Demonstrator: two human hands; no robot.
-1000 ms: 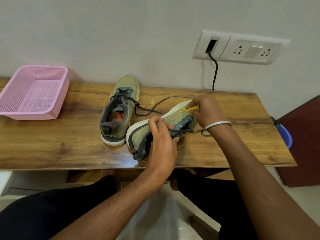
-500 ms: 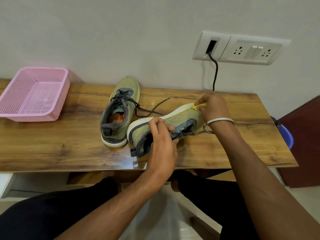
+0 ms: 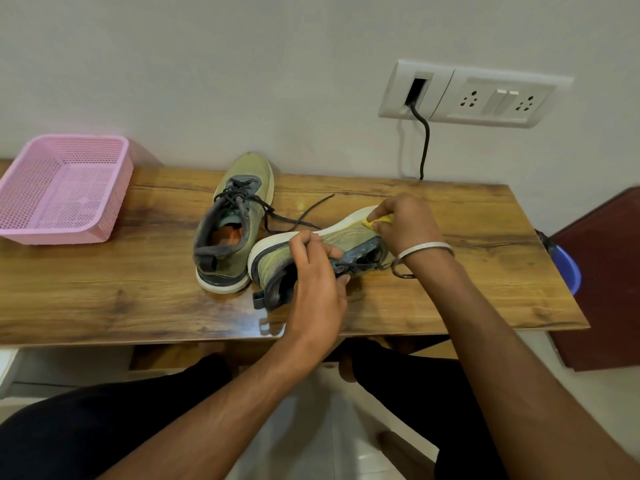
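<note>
On the wooden table [image 3: 104, 292], right of its middle, an olive-green sneaker [image 3: 349, 235] lies tipped onto its side, with the white sole turned toward the far wall, the heel pointing to the near left and the toe to the far right. The left hand [image 3: 318, 282] grips this shoe around the collar and lace area, its fingers curled over the upper and the thumb tucked on the near side. The right hand [image 3: 405, 226] is at the toe, fingers bent and pinching a small yellow cloth [image 3: 381, 221] that is pressed against the toe where the upper meets the sole. A silver bangle [image 3: 426, 249] sits on the right wrist, and a loop of dark lace [image 3: 401, 271] rests on the table just below it. Just left of the held shoe, touching or nearly touching its heel, the matching second sneaker [image 3: 239, 216] stands upright with its toe toward the wall and its laces trailing loose to the right. A pink mesh basket [image 3: 114, 188] sits at the far left end of the table, well apart from the shoes. On the wall above is a white socket panel [image 3: 485, 95] with a black cable [image 3: 424, 143] hanging down behind the table
</note>
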